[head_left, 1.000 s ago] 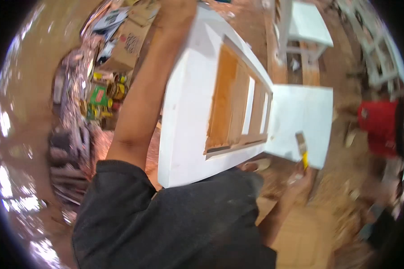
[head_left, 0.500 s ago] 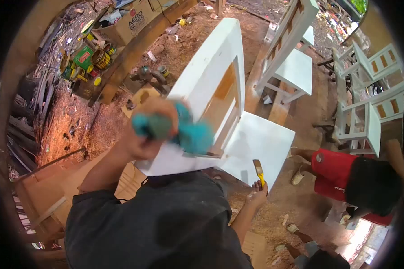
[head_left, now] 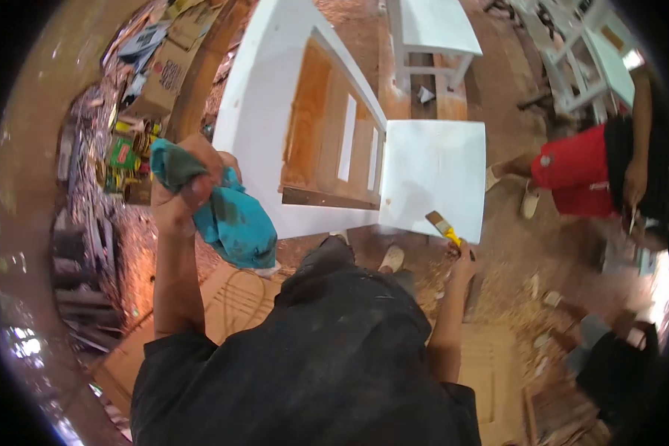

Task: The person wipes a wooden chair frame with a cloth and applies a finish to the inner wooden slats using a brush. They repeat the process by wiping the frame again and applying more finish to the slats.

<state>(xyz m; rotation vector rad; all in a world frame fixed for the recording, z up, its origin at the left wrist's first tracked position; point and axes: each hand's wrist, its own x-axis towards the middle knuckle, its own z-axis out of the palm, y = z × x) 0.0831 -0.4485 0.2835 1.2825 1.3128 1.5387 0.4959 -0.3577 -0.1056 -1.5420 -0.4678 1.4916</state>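
Note:
My left hand (head_left: pixel 186 186) is raised and closed on a teal rag (head_left: pixel 230 215) that hangs down beside the back of a white-painted chair (head_left: pixel 260 111). The chair lies tipped, its back panel showing bare orange wood between white slats, its white seat (head_left: pixel 435 175) facing up. My right hand (head_left: pixel 464 260) is low at the seat's near corner and grips a small paintbrush with a yellow handle (head_left: pixel 444 227), bristles pointing at the seat edge. My dark shirt fills the lower middle of the view.
Another person in red shorts (head_left: pixel 572 175) stands at the right. More white chairs (head_left: pixel 431 30) stand behind. Cardboard boxes (head_left: pixel 163 74) and paint tins (head_left: pixel 123 156) lie at the left. Sawdust and wood scraps cover the floor; a wooden panel (head_left: pixel 230 305) lies under me.
The view has swung, so the chair now sits higher and more face-on. My left hand with the rag has come off the chair back and moved left. The brush stays near the seat corner.

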